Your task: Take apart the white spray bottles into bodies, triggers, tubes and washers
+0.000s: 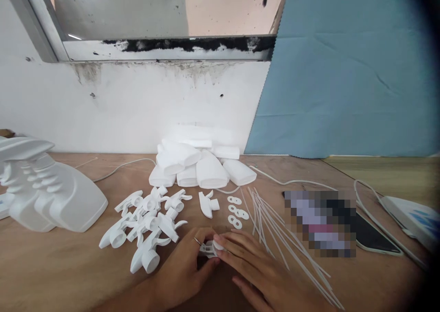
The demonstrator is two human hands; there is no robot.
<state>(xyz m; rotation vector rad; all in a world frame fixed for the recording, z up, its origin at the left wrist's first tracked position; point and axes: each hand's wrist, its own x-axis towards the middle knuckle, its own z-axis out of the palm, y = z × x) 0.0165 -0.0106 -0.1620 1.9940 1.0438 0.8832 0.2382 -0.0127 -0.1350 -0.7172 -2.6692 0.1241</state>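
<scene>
At the near middle of the table, my left hand wraps its thumb and fingers round a white trigger spray head. The fingers of my right hand close on the round collar of that same spray head. Much of it is hidden between the two hands. Just beyond them lies a single white spray head. Several flat white washers are to its right. A loose pile of spray heads spreads left of my left hand. Thin white dip tubes fan out beyond and beside my right hand.
White bottles are heaped against the wall. More bottles lie at the far left. To the right are a phone, partly blurred out, a white cable and a white box-like object. Blue cloth hangs behind.
</scene>
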